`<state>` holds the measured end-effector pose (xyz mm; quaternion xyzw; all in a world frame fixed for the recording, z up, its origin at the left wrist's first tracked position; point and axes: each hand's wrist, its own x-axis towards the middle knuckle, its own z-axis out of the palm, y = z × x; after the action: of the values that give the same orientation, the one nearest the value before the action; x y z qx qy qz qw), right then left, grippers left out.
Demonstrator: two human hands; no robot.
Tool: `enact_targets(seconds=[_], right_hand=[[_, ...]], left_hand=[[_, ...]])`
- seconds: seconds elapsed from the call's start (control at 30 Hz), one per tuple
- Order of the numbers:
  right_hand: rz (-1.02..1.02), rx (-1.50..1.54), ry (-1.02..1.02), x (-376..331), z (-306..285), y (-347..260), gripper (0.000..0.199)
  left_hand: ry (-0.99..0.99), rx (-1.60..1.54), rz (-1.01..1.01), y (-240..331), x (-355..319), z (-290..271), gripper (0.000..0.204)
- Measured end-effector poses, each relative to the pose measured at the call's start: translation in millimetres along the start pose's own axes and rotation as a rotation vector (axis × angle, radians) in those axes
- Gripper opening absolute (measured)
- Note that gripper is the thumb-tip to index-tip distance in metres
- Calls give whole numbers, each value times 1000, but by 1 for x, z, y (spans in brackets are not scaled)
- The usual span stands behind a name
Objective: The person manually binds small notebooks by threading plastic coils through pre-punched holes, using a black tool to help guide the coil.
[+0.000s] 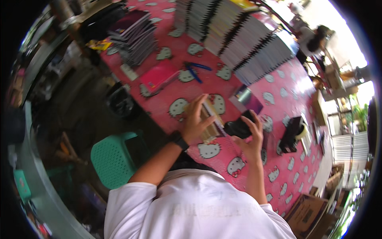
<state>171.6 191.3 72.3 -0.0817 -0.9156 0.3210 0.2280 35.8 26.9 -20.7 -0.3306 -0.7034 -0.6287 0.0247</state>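
My left hand point(194, 123) rests around a small tan block point(210, 135) with pale edges, like a thin stack of paper or a booklet, thumb and fingers spread across it. Close by on the right, my right hand point(253, 137) grips a dark black object point(237, 127) with curled fingers; its kind is too blurred to make out. The black object almost touches the stack's right side. Just beyond it lies a shiny purple and silver card or booklet point(248, 98). Farther off are blue-handled pliers point(195, 71) and a bright pink notebook point(160, 75).
Tall rows of spiral-bound notebooks point(238, 42) stand along the far side of the pink patterned table point(254, 181). Another notebook stack point(135, 40) is at the far left. A black tape dispenser point(290, 137) sits to the right. A green stool point(111, 161) stands left; a person point(314, 40) is beyond.
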Motion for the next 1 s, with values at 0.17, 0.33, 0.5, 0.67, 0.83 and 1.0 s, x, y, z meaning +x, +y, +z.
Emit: enact_targets(seconds=[0.17, 0.33, 0.5, 0.67, 0.83, 1.0], right_hand=[[113, 96, -32, -12, 4, 23, 72], [165, 319, -140, -16, 17, 28, 74], [208, 436, -224, -19, 16, 34, 79], [192, 524, -227, -27, 7, 43, 82], [255, 644, -237, -33, 4, 50, 82], [268, 660, -252, -40, 5, 52, 84]], left_hand=[[4, -49, -22, -2, 8, 16, 68], [-18, -91, -97, -4, -2, 13, 68], [154, -13, -147, 3, -10, 27, 70], [240, -65, -191, -4, -5, 33, 69], [253, -24, -219, -5, -7, 33, 67], [208, 37, -285, -2, -7, 33, 74]])
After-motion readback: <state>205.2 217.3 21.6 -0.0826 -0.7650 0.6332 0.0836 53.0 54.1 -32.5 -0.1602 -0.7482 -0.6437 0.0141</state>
